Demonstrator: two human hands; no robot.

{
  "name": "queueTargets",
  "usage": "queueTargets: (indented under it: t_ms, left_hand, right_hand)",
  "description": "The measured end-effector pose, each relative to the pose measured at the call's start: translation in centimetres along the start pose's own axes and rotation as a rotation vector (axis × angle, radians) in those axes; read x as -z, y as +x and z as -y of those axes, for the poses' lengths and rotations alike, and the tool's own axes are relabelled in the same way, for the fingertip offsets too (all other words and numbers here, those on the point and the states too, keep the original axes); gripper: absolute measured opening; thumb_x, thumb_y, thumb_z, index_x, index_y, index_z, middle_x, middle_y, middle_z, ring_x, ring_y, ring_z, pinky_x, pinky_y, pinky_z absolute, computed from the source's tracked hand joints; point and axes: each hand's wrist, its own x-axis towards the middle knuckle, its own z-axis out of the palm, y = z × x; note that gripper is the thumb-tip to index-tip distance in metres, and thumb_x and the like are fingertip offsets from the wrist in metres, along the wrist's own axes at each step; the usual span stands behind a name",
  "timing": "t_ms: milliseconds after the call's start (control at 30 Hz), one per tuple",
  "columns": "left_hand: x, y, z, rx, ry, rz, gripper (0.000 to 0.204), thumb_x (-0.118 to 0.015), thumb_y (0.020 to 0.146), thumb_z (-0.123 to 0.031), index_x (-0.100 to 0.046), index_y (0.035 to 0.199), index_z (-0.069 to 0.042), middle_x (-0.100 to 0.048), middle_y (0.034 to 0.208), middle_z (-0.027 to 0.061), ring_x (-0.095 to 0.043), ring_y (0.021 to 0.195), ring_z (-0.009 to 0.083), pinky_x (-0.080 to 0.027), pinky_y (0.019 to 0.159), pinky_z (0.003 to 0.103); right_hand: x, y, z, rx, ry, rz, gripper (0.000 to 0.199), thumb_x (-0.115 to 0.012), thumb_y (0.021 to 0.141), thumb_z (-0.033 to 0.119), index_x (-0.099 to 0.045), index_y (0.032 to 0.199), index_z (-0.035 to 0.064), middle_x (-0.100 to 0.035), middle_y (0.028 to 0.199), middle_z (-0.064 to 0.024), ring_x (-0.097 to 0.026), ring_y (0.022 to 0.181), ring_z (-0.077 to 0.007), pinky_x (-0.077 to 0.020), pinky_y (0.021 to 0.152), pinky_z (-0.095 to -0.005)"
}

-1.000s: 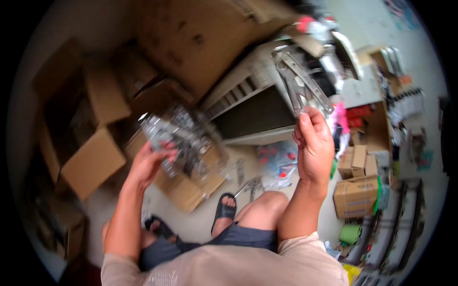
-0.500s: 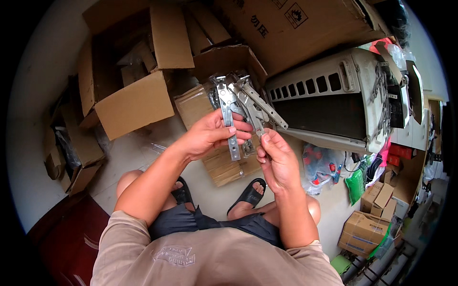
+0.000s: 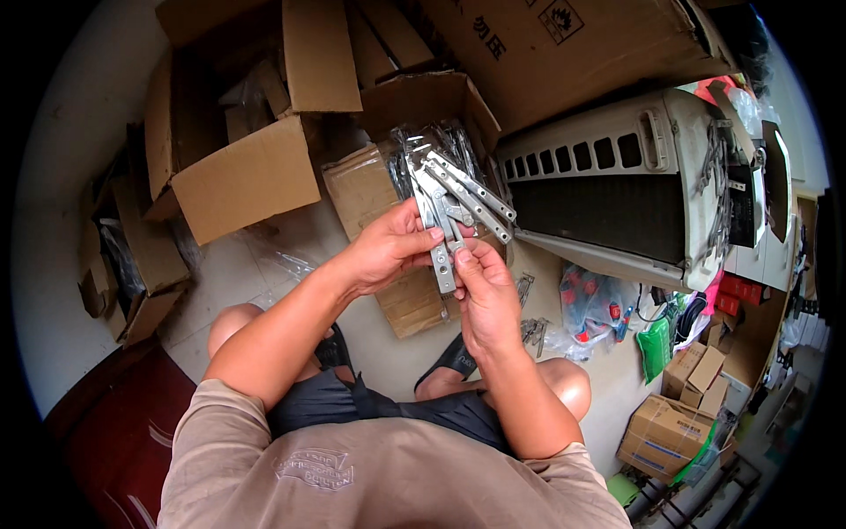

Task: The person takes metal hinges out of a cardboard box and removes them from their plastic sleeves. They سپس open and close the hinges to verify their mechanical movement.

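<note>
My left hand is closed around a silver metal hinge, its flat holed bar pointing down past the thumb. Close against it, my right hand pinches the lower end of a second folding hinge. That one's long holed arms fan out up and to the right, overlapping the first hinge. Both are held over an opened cardboard box containing shiny plastic-wrapped pieces. The fingertips behind the metal are partly hidden.
A large open carton stands at the far left. To the right lies a pale slotted metal cabinet. Flattened cardboard and more metal pieces rest on the floor. Bagged goods and small cartons sit at right.
My right hand has moved left, bringing its hinge against the one in my left hand. The hinge arms are spread differently. Metal pieces on the floor beside my right wrist are now visible.
</note>
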Motion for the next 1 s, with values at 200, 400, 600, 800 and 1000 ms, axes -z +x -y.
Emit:
queueTargets:
  t_ms: [200, 400, 600, 800, 1000]
  left_hand:
    - [0.5, -0.4, 0.7, 0.034, -0.029, -0.025, 0.055, -0.065, 0.106, -0.016, -0.04, 0.154, -0.006, -0.063, 0.143, 0.0167, -0.062, 0.133, 0.0263, -0.049, 0.115, 0.043]
    - [0.4, -0.6, 0.5, 0.007, -0.025, 0.004, 0.055, -0.062, 0.108, -0.019, -0.039, 0.156, -0.005, -0.061, 0.145, 0.017, -0.06, 0.135, 0.0265, -0.047, 0.117, 0.044]
    - [-0.2, -0.9, -0.1, -0.008, -0.091, 0.027, 0.055, -0.061, 0.109, -0.026, -0.04, 0.155, -0.004, -0.061, 0.144, 0.0161, -0.06, 0.134, 0.0251, -0.048, 0.114, 0.043]
    - [-0.6, -1.0, 0.7, 0.017, -0.012, 0.004, 0.054, -0.067, 0.106, -0.031, -0.046, 0.147, -0.003, -0.067, 0.132, 0.0114, -0.067, 0.122, 0.022, -0.055, 0.106, 0.041]
    - [-0.5, -1.2, 0.2, -0.026, -0.041, -0.053, 0.053, -0.069, 0.105, -0.028, -0.047, 0.146, -0.003, -0.067, 0.131, 0.0118, -0.066, 0.123, 0.0232, -0.053, 0.108, 0.041]
  right_hand:
    - [-0.3, -0.3, -0.2, 0.04, -0.034, 0.008, 0.02, -0.07, 0.105, 0.015, -0.064, 0.122, 0.0059, -0.071, 0.102, 0.0019, -0.06, 0.088, -0.0032, -0.0461, 0.078, -0.0203]
    - [-0.9, -0.6, 0.1, 0.131, -0.096, -0.015, 0.022, -0.074, 0.101, 0.009, -0.064, 0.119, 0.001, -0.072, 0.104, -0.0024, -0.064, 0.091, -0.0056, -0.0515, 0.085, -0.0219]
    - [-0.9, -0.9, -0.2, 0.225, -0.241, -0.025, 0.024, -0.078, 0.097, 0.007, -0.068, 0.117, -0.002, -0.072, 0.104, -0.0027, -0.062, 0.086, -0.0045, -0.0517, 0.078, -0.0209]
    - [-1.4, -1.6, -1.5, 0.333, -0.453, -0.051, 0.028, -0.08, 0.095, 0.008, -0.069, 0.119, -0.0031, -0.069, 0.098, 0.0004, -0.057, 0.08, -0.0039, -0.0508, 0.073, -0.0209]
    - [-0.9, -1.1, -1.2, 0.191, -0.46, -0.01, 0.027, -0.076, 0.099, 0.012, -0.069, 0.121, -0.0016, -0.067, 0.094, 0.0022, -0.056, 0.079, -0.004, -0.0501, 0.074, -0.0213]
